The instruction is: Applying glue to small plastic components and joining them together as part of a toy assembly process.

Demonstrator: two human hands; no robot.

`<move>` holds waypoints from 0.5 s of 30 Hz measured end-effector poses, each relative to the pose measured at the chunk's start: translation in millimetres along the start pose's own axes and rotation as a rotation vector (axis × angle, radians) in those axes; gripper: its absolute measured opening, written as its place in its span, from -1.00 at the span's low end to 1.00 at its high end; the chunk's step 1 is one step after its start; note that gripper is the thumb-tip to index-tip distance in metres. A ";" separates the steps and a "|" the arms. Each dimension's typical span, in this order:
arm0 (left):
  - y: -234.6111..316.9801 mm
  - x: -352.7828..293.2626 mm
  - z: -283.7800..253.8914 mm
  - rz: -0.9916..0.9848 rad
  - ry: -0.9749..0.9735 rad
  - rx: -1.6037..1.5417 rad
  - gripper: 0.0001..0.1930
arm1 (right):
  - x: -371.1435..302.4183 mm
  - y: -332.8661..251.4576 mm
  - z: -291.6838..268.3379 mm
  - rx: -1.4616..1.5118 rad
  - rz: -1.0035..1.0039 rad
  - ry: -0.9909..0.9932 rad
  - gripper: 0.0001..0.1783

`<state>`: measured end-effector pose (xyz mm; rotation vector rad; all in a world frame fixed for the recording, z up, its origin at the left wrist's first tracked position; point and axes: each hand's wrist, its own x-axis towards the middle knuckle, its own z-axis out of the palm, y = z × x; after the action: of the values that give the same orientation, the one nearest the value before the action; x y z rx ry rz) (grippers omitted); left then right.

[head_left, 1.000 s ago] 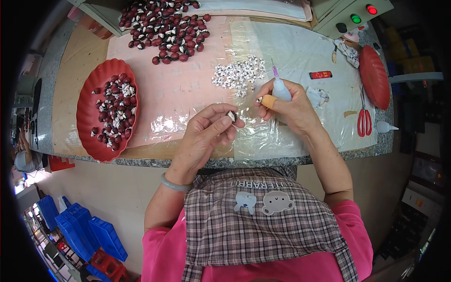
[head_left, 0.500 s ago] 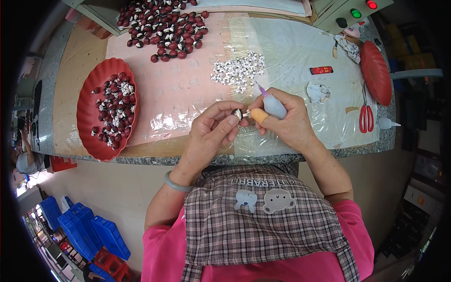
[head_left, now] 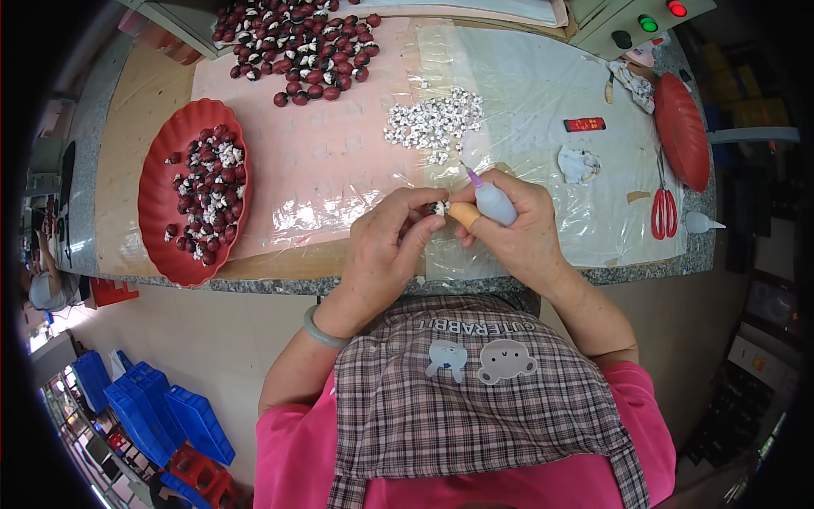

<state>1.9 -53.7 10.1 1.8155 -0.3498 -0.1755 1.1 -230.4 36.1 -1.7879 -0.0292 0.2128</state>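
Observation:
My left hand [head_left: 380, 246] pinches a small black-and-white rounded figure [head_left: 438, 208] between thumb and fingertips; most of it is hidden. Against its right side press the fingertips of my right hand [head_left: 527, 233], whose thumb wears an orange finger cot [head_left: 463, 214]. That hand also cradles a translucent squeeze bottle [head_left: 494, 204] with a purple needle tip pointing up and away. Whether a small white piece sits between the right fingertips, I cannot tell. Just beyond the hands lies a loose pile of small white pieces with dark marks [head_left: 434, 123].
At left, a red scalloped dish [head_left: 153, 195] holds dark red balls with white pieces. Many dark red, black and white balls [head_left: 314, 59] lie at the back. To the right are red-handled scissors [head_left: 664, 214], crumpled tissue [head_left: 578, 165], a red-black packet [head_left: 585, 125] and another red dish [head_left: 681, 131].
My left hand has turned and closed in, bringing the figure against the right fingertips and covering more of it. The right hand keeps the bottle, almost in place.

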 end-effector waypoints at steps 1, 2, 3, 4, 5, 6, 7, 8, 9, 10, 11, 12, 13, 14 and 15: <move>0.0 0.4 0.4 -0.001 0.000 0.001 -0.75 | -0.1 -0.2 3.5 0.062 -0.007 0.031 -0.95; 0.0 0.6 0.9 0.054 0.021 0.048 -0.75 | -0.5 -0.1 5.5 0.124 -0.015 0.059 -0.94; 0.1 0.7 1.1 0.109 0.043 0.097 -0.75 | -0.8 0.5 6.6 0.126 -0.016 0.056 -0.94; 0.2 0.6 1.1 0.109 0.046 0.101 -0.75 | -0.8 1.5 7.7 0.119 -0.027 0.054 -0.94; -0.2 0.6 0.1 0.122 0.053 0.110 -0.76 | -0.1 2.3 9.4 0.113 -0.041 0.051 -0.94; -0.3 0.7 -0.8 0.136 0.061 0.120 -0.78 | 0.5 3.3 9.6 0.117 -0.048 0.048 -0.94; -0.3 0.8 -0.7 0.139 0.066 0.129 -0.78 | 0.8 4.6 7.9 0.118 -0.031 0.031 -0.92; -1.5 2.1 -1.4 0.062 0.041 0.041 -0.80 | 3.6 5.0 6.7 0.120 -0.019 0.014 -0.91; -3.1 3.8 -2.8 -0.014 0.016 -0.046 -0.82 | 7.0 2.5 4.8 0.127 -0.034 0.009 -0.91; -5.5 6.0 -5.2 -0.074 -0.025 -0.157 -0.81 | 10.5 -1.4 2.2 0.098 -0.034 -0.012 -0.89; -7.5 7.5 -7.6 -0.147 -0.021 -0.364 -0.81 | 12.6 -3.8 -0.5 0.067 -0.032 -0.033 -0.85; -8.4 9.6 -10.9 -0.218 -0.019 -0.572 -0.80 | 13.3 -2.7 -1.1 0.085 -0.084 0.009 -0.79; -9.3 14.6 -19.7 -0.256 -0.011 -0.691 -0.80 | 13.9 -3.9 -4.3 0.089 -0.096 0.007 -0.79; -8.7 20.4 -27.9 -0.275 0.038 -0.793 -0.81 | 12.9 -5.1 -9.6 0.083 -0.056 0.004 -0.77; -6.3 27.3 -36.7 -0.294 0.087 -0.894 -0.81 | 12.0 -5.9 -13.2 0.079 -0.016 0.001 -0.75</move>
<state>39.6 -27.6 15.7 0.9711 0.0721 -0.3860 15.5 -240.2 43.1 -1.7083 -0.0338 0.1993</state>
